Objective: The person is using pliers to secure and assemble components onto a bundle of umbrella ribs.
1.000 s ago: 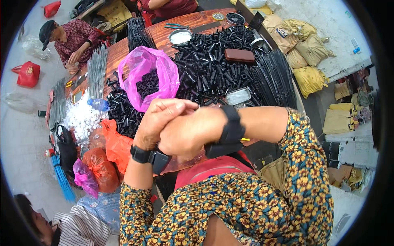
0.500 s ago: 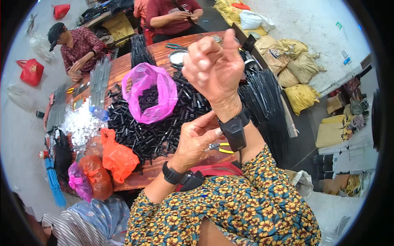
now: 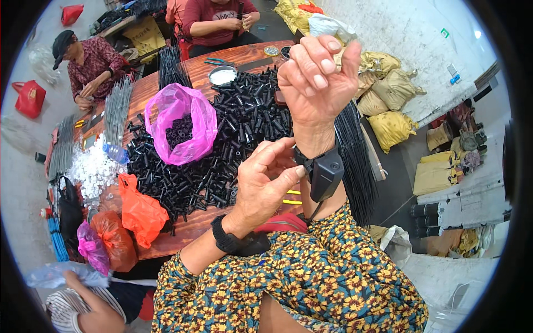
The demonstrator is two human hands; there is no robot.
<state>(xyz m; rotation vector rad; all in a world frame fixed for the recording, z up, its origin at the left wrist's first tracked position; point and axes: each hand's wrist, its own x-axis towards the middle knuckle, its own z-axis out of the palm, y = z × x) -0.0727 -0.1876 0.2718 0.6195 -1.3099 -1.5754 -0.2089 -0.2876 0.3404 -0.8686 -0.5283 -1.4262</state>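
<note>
My right hand (image 3: 319,83) is raised over the table, its fingers loosely curled, thumb apart, and nothing in it. Around that wrist sits a black boxy wrist device (image 3: 326,176) on a black strap. With thumb and fingers, my left hand (image 3: 264,180) grips the strap at the near-left side of the device; some fingertips are hidden. A black band (image 3: 223,236) circles my left wrist. Yellow-handled pliers (image 3: 292,201) lie partly hidden between my forearms. Beyond my hands spreads a heap of black tubular parts (image 3: 244,119), with a pink plastic bag (image 3: 208,130) of small black pieces standing in it.
White small parts (image 3: 91,172) are piled at the left, near orange bags (image 3: 143,213). Long black strips (image 3: 355,166) lie at the right edge of the table (image 3: 183,241). A round dish (image 3: 223,75) stands toward the back. Three other people sit around; sacks (image 3: 394,130) line the wall.
My right hand has shifted right with its fingers curled a bit more. The view has turned slightly, so the table appears further left. At lower left, a person's arm now reaches out.
</note>
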